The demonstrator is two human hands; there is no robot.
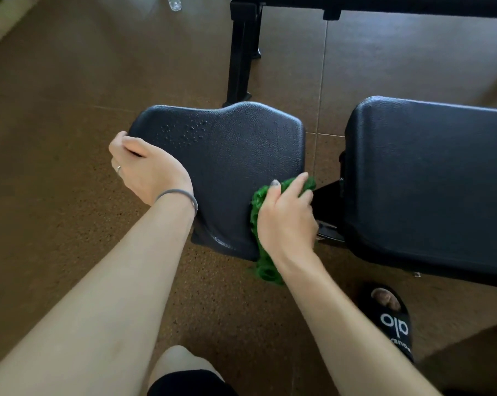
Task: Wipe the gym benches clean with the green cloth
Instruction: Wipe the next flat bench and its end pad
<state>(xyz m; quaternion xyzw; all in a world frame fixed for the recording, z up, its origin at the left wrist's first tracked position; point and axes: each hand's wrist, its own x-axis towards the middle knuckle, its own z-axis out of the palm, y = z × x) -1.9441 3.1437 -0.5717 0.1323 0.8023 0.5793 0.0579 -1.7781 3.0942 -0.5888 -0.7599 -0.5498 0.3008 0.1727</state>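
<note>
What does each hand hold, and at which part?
Right hand grips the green cloth around its middle; left hand holds the seat pad at its left edge.

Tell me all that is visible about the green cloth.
The green cloth is bright green with a looped, nubby texture, like microfibre. It is bunched under the right hand, whose fingers curl over it, pressing it on the near right edge of the black seat pad. One end hangs below the pad's edge.

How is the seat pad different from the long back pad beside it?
The seat pad is contoured, with a wavy far edge; the back pad is rectangular. The left hand grips the seat pad and the right hand presses the green cloth on it; the back pad is untouched. Both are black and textured.
</note>
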